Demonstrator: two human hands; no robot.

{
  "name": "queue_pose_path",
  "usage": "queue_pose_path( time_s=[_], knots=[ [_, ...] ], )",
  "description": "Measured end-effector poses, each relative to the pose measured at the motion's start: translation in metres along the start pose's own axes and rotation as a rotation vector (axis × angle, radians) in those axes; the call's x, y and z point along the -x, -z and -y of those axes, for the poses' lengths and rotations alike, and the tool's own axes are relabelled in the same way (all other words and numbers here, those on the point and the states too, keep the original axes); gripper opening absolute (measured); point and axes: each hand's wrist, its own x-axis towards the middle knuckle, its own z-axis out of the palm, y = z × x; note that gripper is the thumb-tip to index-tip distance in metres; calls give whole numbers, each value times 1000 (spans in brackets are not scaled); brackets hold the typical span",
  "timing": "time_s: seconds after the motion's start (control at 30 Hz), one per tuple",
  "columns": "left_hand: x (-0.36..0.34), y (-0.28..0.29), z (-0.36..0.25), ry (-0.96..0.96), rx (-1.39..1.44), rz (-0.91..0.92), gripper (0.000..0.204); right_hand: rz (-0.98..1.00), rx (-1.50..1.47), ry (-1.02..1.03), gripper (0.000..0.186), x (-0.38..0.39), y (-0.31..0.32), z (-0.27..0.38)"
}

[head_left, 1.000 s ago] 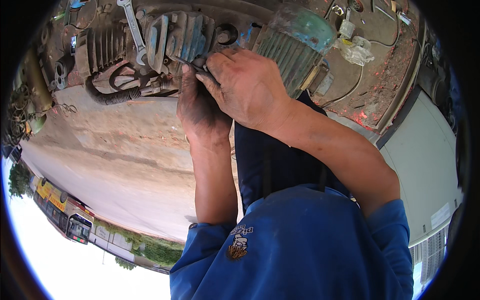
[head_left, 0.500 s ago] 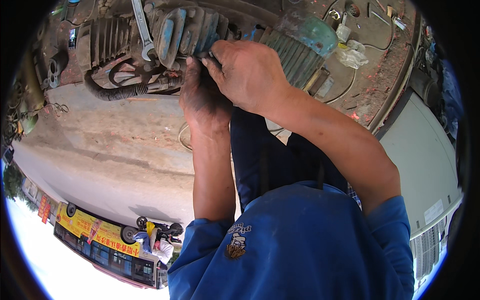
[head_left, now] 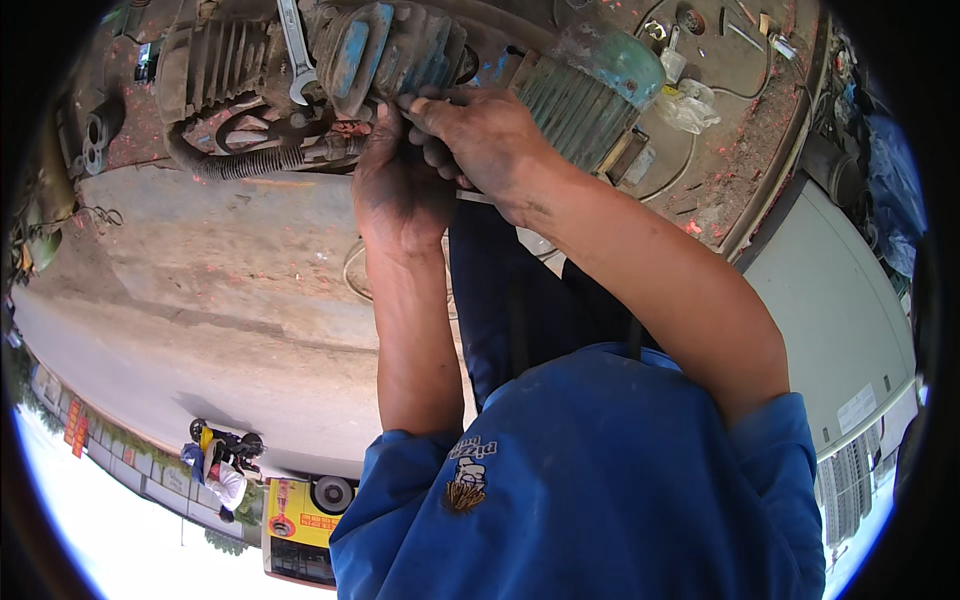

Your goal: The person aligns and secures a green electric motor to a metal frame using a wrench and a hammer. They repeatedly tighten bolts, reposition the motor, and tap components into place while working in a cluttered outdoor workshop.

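Note:
My left hand (head_left: 400, 195) is cupped palm up just below a finned cylinder head (head_left: 385, 55) with worn blue paint, its thumb raised. My right hand (head_left: 485, 140) lies over it with curled, blackened fingers pinched together at the left thumb. Whatever they grip is hidden between them. A steel spanner (head_left: 297, 55) rests left of the head, beside a second finned cylinder (head_left: 205, 70) and a black corrugated hose (head_left: 240, 160). A green finned motor (head_left: 580, 110) sits right of my hands.
Clear plastic bags (head_left: 690, 110) and cables lie at upper right, above a pale grey cabinet-like panel (head_left: 820, 310) and blue plastic sheeting (head_left: 895, 190). Beyond the concrete ledge (head_left: 200, 240), a person on a two-wheeler (head_left: 225, 480) and a yellow bus (head_left: 300, 510) are on the road.
My hands have shifted slightly, and the thin dark item visible earlier between my fingers is hidden. The rider has moved leftward in the picture, and the bus shows in a different place.

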Motion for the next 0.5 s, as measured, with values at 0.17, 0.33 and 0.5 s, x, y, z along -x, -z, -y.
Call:
queue_pose_path(
  time_s=[0.17, 0.33, 0.5],
  knots=[
    [-7, -4, 0, -71, -1, -23, 22, -457, 1209, 890, 37, 9, 14, 1],
    [-12, 9, -6, 43, 109, 117, 22, -213, 1109, 560, 37, 9, 12, -5],
    [-8, 8, -18, 101, -103, 103, 30, 67, 62, 37, 35, 8, -7, -14]
  ],
)
